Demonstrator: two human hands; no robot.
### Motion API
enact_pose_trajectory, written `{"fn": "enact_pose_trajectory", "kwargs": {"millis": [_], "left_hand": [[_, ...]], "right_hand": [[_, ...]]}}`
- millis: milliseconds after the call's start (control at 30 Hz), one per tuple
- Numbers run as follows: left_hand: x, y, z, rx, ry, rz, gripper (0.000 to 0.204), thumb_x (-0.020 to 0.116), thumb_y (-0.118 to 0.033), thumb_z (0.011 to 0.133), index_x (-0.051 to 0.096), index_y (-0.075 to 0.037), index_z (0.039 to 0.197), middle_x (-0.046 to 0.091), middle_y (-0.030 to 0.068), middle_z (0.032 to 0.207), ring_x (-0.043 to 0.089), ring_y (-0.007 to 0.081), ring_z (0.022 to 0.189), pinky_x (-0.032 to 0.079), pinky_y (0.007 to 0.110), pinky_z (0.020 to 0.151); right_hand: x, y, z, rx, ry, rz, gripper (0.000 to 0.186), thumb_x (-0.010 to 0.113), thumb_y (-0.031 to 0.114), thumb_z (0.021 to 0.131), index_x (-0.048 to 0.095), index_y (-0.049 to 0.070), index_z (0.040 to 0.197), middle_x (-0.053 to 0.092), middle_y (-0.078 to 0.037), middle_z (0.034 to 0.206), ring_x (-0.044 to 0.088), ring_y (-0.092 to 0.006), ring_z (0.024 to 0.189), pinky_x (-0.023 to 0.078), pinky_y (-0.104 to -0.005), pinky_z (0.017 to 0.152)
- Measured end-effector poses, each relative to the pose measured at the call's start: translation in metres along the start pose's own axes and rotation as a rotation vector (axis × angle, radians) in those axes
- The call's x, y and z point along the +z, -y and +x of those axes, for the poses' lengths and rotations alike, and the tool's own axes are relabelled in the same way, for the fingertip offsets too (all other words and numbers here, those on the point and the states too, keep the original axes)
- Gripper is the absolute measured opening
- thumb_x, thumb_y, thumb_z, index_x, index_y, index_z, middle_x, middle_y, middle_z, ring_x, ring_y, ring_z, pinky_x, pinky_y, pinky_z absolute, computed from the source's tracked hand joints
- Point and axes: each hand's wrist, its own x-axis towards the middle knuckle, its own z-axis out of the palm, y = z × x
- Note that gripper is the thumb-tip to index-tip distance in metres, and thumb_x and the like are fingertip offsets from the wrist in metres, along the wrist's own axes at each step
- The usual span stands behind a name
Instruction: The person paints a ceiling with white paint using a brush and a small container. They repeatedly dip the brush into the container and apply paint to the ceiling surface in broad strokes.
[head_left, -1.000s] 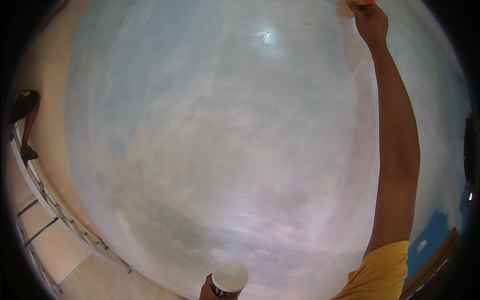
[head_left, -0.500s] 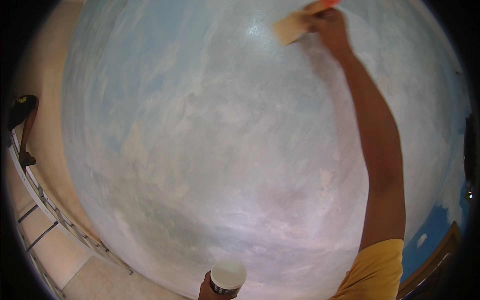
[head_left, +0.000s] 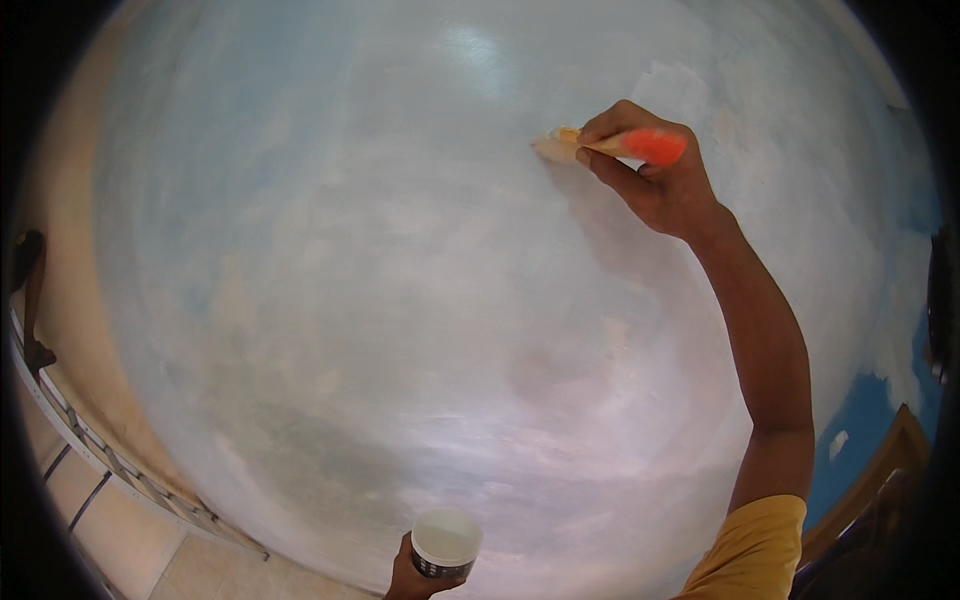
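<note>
My right hand (head_left: 655,175) pinches a wide, flat paintbrush (head_left: 610,146) by its pale handle, which ends in orange-red. The pale bristles point left and appear to meet the wall (head_left: 400,270), which is covered in cloudy blue, grey and pinkish-white paint. Down at the lower edge, my left hand (head_left: 412,575) is wrapped round a cup (head_left: 447,540) with a white rim and a dark patterned side. Its inside looks whitish; how full it is I cannot tell.
A metal ladder (head_left: 110,465) leans at the left, with another person's leg (head_left: 33,310) above it. Pale floor tiles (head_left: 200,572) show below. At the lower right are a bright blue patch (head_left: 860,425) and a brown wooden edge (head_left: 905,440).
My right hand has come down the wall with the brush, its wrist now turned so the handle end points right. The cup has shifted slightly up and left in view, still in my left hand.
</note>
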Motion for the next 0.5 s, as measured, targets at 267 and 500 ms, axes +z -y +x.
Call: {"fn": "enact_pose_trajectory", "kwargs": {"millis": [267, 500], "left_hand": [[0.032, -0.018, -0.008, -0.118, 0.122, 0.1, 0.109, 0.1, -0.018, 0.053, 0.037, -0.002, 0.14, 0.058, 0.0151, 0.131, 0.059, 0.0272, 0.123, 0.051, 0.045, 0.102], [0.025, -0.003, -0.005, -0.072, 0.115, 0.165, 0.107, 0.1, -0.022, 0.053, 0.039, -0.002, 0.139, 0.058, 0.0141, 0.132, 0.058, 0.0267, 0.124, 0.049, 0.044, 0.105]], "right_hand": [[-0.137, -0.1, 0.0, 0.268, -0.613, -0.395, 0.027, 0.07, 0.023, 0.094, 0.071, 0.005, 0.113, 0.075, -0.007, 0.097, 0.07, -0.0158, 0.091, 0.056, -0.0285, 0.087], [0.063, 0.026, -0.077, -0.164, 0.064, -0.478, 0.02, 0.073, 0.012, 0.078, 0.067, 0.01, 0.097, 0.068, -0.009, 0.09, 0.068, -0.0289, 0.095, 0.054, -0.0394, 0.085]]}}
